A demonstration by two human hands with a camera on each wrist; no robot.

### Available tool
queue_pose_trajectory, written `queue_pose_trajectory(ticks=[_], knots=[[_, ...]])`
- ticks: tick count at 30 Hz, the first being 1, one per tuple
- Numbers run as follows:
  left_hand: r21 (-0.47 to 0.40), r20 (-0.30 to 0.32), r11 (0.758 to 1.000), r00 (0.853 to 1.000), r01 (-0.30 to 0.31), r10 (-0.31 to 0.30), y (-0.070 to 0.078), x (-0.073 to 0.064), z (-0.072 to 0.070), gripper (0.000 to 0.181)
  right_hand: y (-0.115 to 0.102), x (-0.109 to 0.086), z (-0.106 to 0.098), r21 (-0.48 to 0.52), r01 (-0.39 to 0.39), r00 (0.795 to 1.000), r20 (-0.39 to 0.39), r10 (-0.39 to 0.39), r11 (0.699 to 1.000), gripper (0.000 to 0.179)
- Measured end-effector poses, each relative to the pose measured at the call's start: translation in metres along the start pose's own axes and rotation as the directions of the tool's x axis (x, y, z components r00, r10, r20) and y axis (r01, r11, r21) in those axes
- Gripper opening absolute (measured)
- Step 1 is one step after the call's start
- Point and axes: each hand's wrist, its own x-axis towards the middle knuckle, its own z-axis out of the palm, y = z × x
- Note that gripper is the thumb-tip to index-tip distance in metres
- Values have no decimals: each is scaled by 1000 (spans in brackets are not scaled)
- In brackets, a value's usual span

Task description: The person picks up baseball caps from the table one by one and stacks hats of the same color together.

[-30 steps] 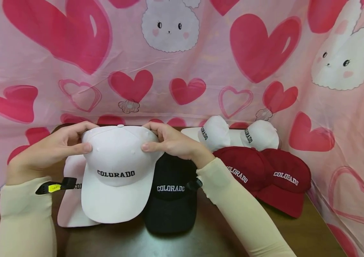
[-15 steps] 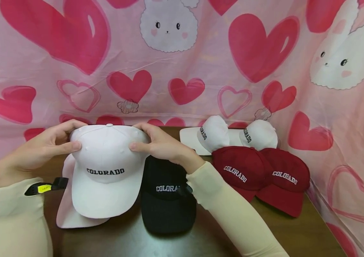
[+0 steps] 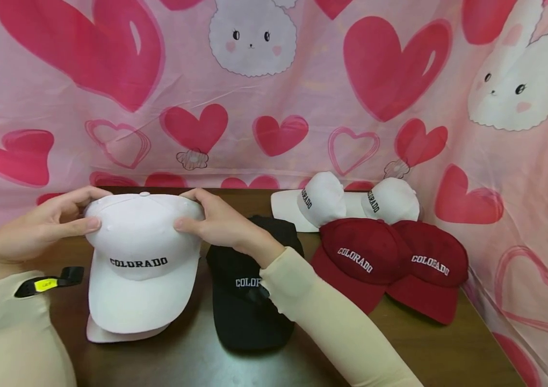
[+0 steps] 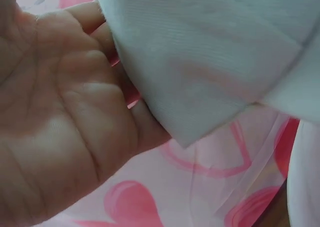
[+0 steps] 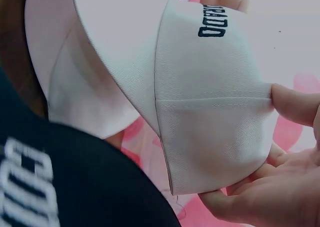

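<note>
Over the left half of the table (image 3: 177, 365), the white cap (image 3: 143, 231) is held up with its brim toward the near edge. The left hand (image 3: 32, 231) and right hand (image 3: 221, 223) each pinch one side of its crown, thumb in front and fingers behind, closed only as far as the cloth allows. The lower cap (image 3: 102, 334) lies beneath, a strip of its brim showing; whether the two touch, I cannot tell. Handling this well probably means both hands level, the upper brim lined up with the lower one, and a light grip, since a soft crown could dent. The right sleeve (image 3: 312, 295) overlaps the black cap (image 3: 250, 328), so that forearm should stay raised to avoid dragging it.
</note>
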Motion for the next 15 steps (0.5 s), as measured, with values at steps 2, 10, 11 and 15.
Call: queue_pose_trajectory(ticks=[2,10,11,15], knots=[[18,-4,1000,1000,11,-11,-6,-4,-4,44,0,2,6,-2,-10,1000,2,10,1000,51],[21,70,996,994,88,-89,-29,-18,-17,48,4,10,28,-38,-62,998,-13,61,997,51],[19,83,995,991,101,-102,-31,-18,-18,47,5,11,30,-44,-70,997,-18,70,997,50],[4,135,991,982,136,-135,-34,-15,-18,44,10,14,36,-62,-109,993,-41,107,992,48]])
